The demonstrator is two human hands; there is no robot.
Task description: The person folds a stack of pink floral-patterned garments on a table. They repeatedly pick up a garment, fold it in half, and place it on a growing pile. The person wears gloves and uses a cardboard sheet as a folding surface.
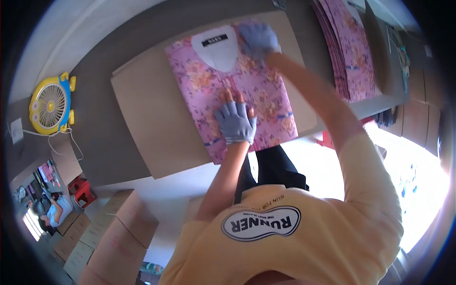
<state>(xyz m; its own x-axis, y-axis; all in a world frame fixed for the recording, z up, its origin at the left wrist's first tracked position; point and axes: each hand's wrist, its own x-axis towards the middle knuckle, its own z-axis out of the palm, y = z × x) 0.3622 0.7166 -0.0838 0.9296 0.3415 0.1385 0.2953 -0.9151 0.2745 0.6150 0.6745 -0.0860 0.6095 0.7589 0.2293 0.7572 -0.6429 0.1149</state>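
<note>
A folded pink floral garment [199, 90] lies on the table, its V-shaped neck opening showing a white inside and a black label. My left hand [235, 122], in a grey-blue fingerless glove, rests flat on the garment's middle with its fingers stretched out. At the garment's upper right corner is my right hand [259, 40], gloved alike; its fingers are smeared by motion, so their pose is unclear. Beneath the garment is a brown cardboard sheet [147, 114], which reaches out past it on both sides.
A stack of similar folded floral garments [349, 52] sits at the table's right. On the left of the grey table [99, 142] stands a yellow and blue fan [50, 105] with a white cable. Cardboard boxes [118, 232], a red stool [81, 192] and another person [57, 211] are at lower left.
</note>
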